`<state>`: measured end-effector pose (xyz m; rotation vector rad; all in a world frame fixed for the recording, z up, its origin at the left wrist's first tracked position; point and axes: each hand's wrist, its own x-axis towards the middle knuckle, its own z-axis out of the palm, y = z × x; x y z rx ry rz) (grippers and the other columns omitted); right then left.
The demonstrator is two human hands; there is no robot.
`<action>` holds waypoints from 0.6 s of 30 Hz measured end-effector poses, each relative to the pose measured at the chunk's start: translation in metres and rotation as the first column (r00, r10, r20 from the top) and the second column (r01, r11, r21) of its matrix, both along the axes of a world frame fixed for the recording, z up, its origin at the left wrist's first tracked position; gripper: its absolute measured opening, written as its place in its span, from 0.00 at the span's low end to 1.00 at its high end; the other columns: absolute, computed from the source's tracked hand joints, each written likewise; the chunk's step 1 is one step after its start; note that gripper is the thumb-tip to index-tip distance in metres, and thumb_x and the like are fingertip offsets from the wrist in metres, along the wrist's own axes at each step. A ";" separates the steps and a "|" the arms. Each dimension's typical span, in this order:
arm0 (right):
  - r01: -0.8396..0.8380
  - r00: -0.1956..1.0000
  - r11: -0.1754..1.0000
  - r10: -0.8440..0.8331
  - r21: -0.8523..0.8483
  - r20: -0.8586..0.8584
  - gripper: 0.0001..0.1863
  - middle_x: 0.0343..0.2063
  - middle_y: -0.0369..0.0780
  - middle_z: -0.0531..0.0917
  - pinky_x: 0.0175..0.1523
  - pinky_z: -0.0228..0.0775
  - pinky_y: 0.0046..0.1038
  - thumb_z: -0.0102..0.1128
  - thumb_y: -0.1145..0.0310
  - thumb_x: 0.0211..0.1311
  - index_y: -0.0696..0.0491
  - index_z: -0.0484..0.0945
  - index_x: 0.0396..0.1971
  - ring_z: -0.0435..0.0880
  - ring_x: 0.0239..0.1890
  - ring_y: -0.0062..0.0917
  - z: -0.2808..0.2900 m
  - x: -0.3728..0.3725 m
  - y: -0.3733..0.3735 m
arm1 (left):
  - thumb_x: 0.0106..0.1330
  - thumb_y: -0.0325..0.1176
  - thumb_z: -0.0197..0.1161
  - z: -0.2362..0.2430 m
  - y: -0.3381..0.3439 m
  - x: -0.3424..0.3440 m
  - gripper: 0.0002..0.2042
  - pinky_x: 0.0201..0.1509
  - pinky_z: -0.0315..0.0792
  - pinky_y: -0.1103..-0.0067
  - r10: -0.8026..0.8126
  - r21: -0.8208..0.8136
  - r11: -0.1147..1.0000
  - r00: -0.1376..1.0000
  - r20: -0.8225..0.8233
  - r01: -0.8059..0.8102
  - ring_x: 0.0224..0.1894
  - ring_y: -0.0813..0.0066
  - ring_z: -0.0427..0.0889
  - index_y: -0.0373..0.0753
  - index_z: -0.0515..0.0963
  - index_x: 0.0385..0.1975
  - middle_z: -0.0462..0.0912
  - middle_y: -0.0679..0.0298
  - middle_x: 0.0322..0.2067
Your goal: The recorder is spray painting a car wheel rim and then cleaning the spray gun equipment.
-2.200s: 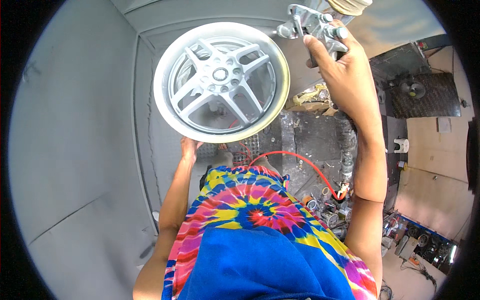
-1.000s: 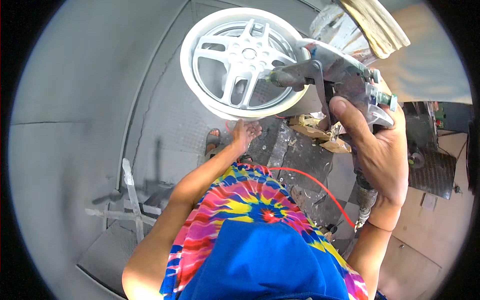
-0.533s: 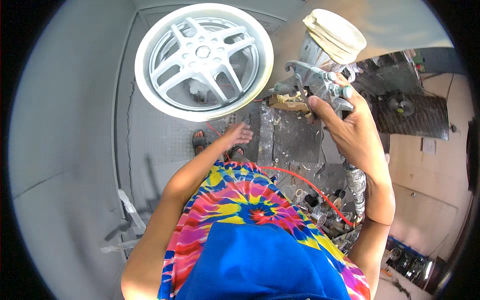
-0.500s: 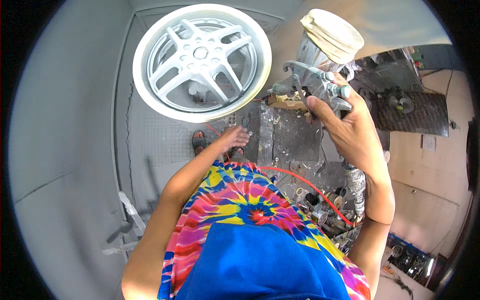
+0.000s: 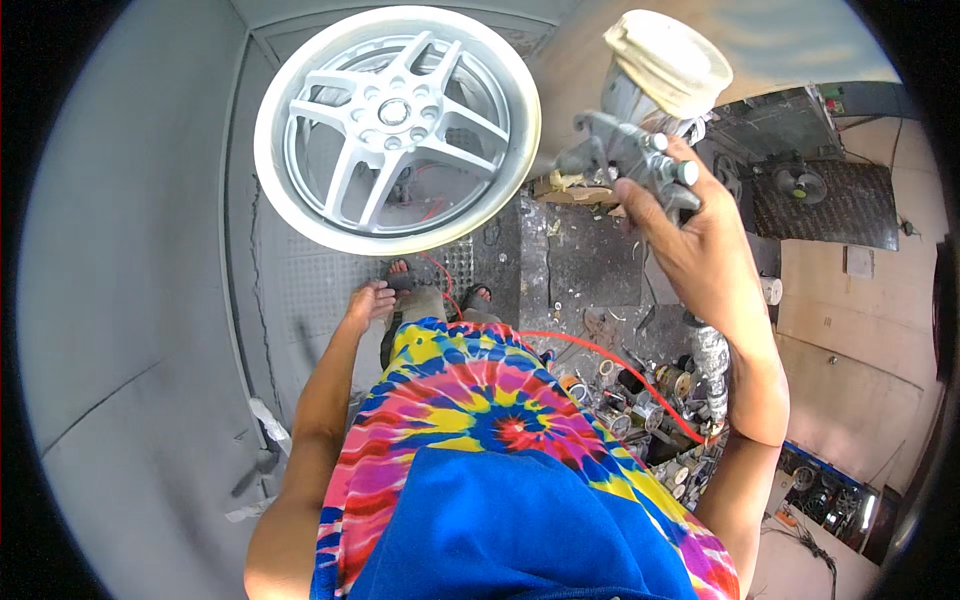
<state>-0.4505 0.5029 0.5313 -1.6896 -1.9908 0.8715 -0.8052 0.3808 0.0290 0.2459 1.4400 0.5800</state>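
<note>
Grey wall [image 5: 140, 250] lined left side, floor [image 5: 590, 260] looked dark, paint-spotted; silver wheel [image 5: 395, 112] stood far left of centre; right hand [image 5: 695, 225] gripped spray gun [image 5: 632, 150] just right of it; left hand [image 5: 372, 300] hung loosely half-spread on near side, apart from wheel; red hose [image 5: 620, 358] curved near right

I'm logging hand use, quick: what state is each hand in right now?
Left hand: loosely open, nothing seen in it.
Right hand: closed around the spray gun.
</note>
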 end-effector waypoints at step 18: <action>0.028 0.991 0.987 -0.048 -0.158 -0.127 0.18 0.36 0.43 0.83 0.44 0.71 0.26 0.63 0.68 0.64 0.62 0.76 0.49 0.78 0.34 0.23 -0.002 -0.004 -0.014 | 0.76 0.40 0.50 0.096 0.078 -0.042 0.13 0.35 0.77 0.81 0.432 0.471 0.819 0.893 -0.129 -0.328 0.33 0.79 0.80 0.40 0.79 0.41 0.82 0.67 0.31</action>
